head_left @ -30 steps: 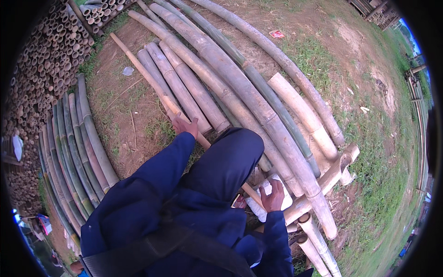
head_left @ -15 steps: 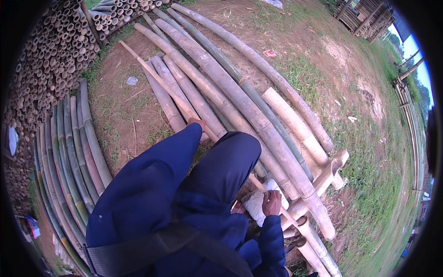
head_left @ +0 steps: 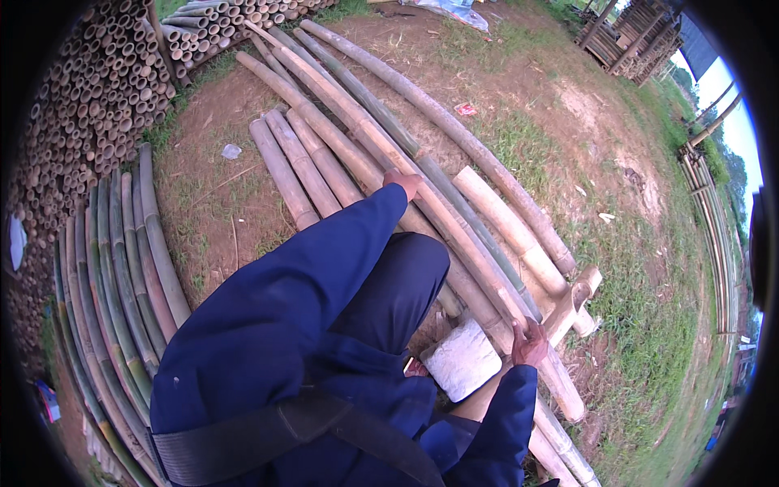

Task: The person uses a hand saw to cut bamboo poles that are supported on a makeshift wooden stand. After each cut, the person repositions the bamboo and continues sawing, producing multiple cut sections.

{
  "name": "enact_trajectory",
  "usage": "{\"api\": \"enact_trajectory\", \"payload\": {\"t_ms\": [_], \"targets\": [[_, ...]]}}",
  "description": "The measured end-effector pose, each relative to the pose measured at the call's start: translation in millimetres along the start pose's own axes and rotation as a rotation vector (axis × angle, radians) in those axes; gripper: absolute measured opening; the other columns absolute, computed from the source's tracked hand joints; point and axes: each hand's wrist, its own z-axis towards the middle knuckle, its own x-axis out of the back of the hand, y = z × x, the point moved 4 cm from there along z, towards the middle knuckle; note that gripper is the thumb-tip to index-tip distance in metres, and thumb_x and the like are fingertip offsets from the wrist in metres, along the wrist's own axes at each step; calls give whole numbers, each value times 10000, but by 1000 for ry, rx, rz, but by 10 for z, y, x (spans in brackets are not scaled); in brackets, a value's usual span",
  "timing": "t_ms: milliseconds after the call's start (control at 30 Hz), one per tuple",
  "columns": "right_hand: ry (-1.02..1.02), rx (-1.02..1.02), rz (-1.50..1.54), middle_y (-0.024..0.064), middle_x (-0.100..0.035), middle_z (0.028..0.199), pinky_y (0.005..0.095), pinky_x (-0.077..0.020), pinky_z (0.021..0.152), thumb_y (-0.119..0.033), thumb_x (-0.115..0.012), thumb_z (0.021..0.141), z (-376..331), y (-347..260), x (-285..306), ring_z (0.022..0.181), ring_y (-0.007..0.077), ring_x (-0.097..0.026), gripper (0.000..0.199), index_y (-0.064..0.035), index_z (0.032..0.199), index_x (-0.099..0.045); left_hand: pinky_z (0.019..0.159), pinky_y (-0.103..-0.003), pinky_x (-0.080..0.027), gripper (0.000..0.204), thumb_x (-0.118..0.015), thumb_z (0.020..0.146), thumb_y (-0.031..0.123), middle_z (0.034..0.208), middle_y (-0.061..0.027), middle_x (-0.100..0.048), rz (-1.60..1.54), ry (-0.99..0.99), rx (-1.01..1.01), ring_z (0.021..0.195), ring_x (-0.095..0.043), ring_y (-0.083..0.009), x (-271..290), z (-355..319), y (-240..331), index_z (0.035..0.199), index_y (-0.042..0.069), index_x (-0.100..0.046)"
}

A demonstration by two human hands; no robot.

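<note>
A long, pale split bamboo strip [head_left: 357,115] lies lengthwise along the top of a thick bamboo pole. My left hand [head_left: 403,184] is closed around the strip near its middle, the fingers partly hidden by the hand's back. At the strip's near end, my right hand [head_left: 530,344] grips it with the fingers closed. Other round bamboo poles [head_left: 337,144] lie side by side under and beside it. A whitish block [head_left: 462,359] sits by my knee, left of my right hand.
A notched bamboo support [head_left: 568,312] stands under the poles' near ends. A short pale bamboo length [head_left: 511,231] lies to the right. Greenish poles [head_left: 122,268] lie at left, below a large stack of bamboo [head_left: 105,89]. A plastic sheet [head_left: 454,11] lies at the far edge.
The bamboo strip has moved right, from across my knee onto the thick pole. Both hands moved right with it, and the right hand has left the whitish block's side.
</note>
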Motion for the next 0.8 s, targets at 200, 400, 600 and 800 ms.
{"api": "enact_trajectory", "payload": {"t_ms": [200, 400, 600, 800], "targets": [[54, -44, -81, 84, -663, 851, 439, -480, 809, -430, -834, 798, -70, 340, 413, 858, 313, -645, 433, -110, 1081, -767, 675, -474, -676, 471, -724, 891, 6, 1065, -232, -636, -74, -141, 74, 858, -721, -353, -413, -222, -85, 1233, -134, -433], [76, 7, -216, 84, -656, 855, 449, -483, 810, -411, -841, 784, -128, 272, 811, 872, 315, -641, 432, -94, 1068, -765, 687, -446, -672, 321, -686, 937, 76, 1087, -209, -656, -87, -176, 211, 844, -722, -338, -576, -432, -215, 1178, -85, -549], [189, 87, -245, 68, -650, 844, 447, -462, 818, -445, -840, 767, -70, -99, 620, 878, 301, -634, 411, -138, 1030, -771, 661, -394, -654, 270, -643, 976, 146, 1097, -179, -686, 38, -179, 217, 848, -718, -293, -292, 60, -242, 1197, -6, -622], [258, 106, -272, 64, -651, 861, 454, -444, 808, -470, -844, 753, -49, -496, 478, 897, 290, -635, 430, -146, 1025, -763, 682, -383, -649, 226, -600, 998, 141, 1073, -148, -690, 79, -215, 194, 856, -711, -259, -57, 300, 41, 1191, 27, -628]]}}
